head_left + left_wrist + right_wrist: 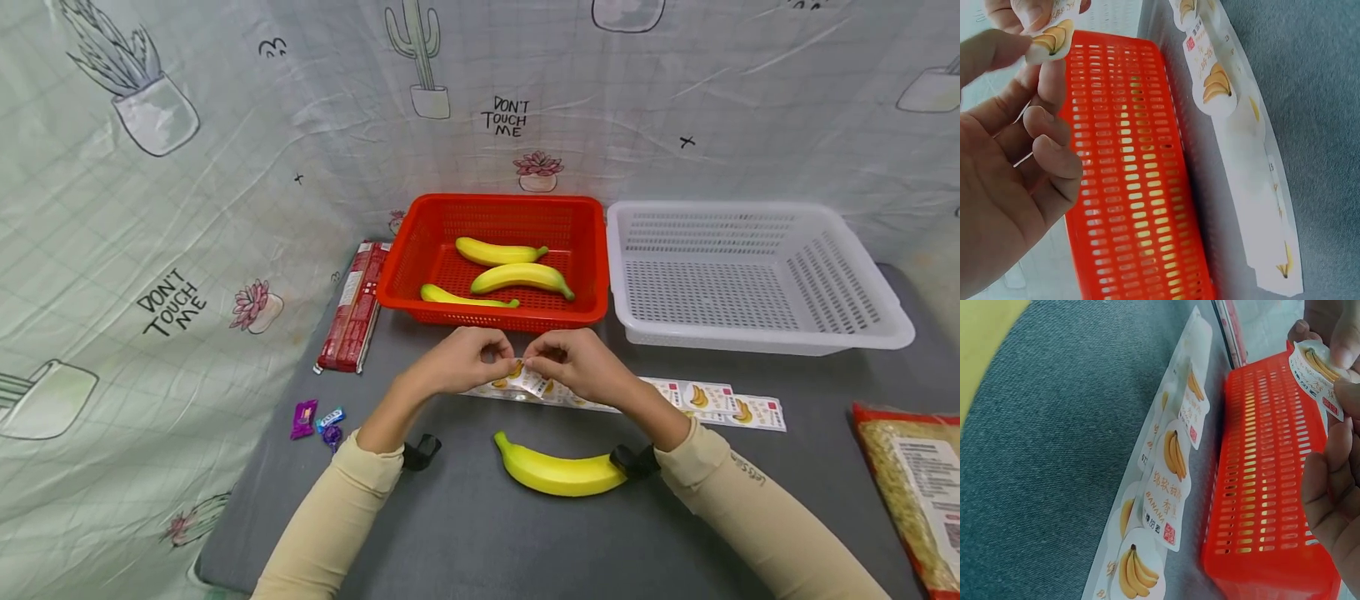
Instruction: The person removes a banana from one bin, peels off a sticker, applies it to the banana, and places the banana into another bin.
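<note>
Between thumb and fingertips, my left hand [463, 360] pinches one edge of a small white banana sticker [1312, 370]. My right hand [583, 367] pinches the other edge, so both hands hold it up just in front of the red basket [491, 317]. Beneath the hands, strips of banana stickers [690, 395] lie on the grey table, overlapping each other; in the right wrist view their printed bananas and writing show. A yellow banana [558, 473] lies nearer, below the right wrist, its right end overlapped by the black wrist strap.
Three bananas lie in the red basket. A white basket [757, 333] stands to its right. Left are a red packet [351, 321] and several small wrapped sweets [303, 419]. A bag of grain [911, 483] lies at the right edge. A printed curtain [337, 108] hangs behind.
</note>
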{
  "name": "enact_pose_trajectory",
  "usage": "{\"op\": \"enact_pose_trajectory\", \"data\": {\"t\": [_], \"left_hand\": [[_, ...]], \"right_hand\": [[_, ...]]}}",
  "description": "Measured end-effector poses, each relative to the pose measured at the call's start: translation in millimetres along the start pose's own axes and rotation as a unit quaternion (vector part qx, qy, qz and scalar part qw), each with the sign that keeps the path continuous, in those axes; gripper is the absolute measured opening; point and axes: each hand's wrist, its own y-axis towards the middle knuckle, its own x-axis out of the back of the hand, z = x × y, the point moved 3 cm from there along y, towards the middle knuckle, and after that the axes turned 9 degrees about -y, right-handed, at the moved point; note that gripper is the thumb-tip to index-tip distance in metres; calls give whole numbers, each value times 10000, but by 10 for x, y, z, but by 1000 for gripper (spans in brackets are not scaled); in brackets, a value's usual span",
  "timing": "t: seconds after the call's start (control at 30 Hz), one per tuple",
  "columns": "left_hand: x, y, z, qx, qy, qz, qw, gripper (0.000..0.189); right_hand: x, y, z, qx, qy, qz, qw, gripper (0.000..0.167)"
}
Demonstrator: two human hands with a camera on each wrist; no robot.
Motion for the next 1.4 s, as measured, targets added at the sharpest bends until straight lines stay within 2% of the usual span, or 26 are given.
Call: {"op": "enact_pose_trajectory", "data": {"t": [0.2,0.37,0.6,0.77,0.93,1.07,1.17,1.27,1.4], "left_hand": [[-30,-6,-6,-150,45,57,9999,14],[-60,12,-45,-233,-104,129,9996,15],[-101,-5,-82,-252,-827,-295,9958,12],[-200,-53,-54,-259,-1409,-428,9888,13],[-287,-69,-51,-330,-1543,-410,9866,14],[-353,-103,-73,-369,-1517,-403,9869,14],[-423,-151,-96,-445,-1366,-299,9892,14],[-517,-207,-111,-525,-1063,-58,9929,13],[-663,-302,-119,-641,-434,274,9966,13]], "right_hand": [[-12,-15,4,-9,-76,10,10000,6],[51,-63,-5,-61,-145,16,9999,8],[266,-271,-86,-369,-241,-9,9990,24],[267,-425,-96,-235,25,-124,9996,10],[255,-519,-77,-158,-91,-423,9989,6],[244,-605,-58,-335,-194,-418,9984,8],[213,-698,-32,-313,-214,-369,9986,14],[153,-827,-6,-195,-197,-295,9992,21],[22,-1014,25,-164,-289,-140,9993,23]]}}
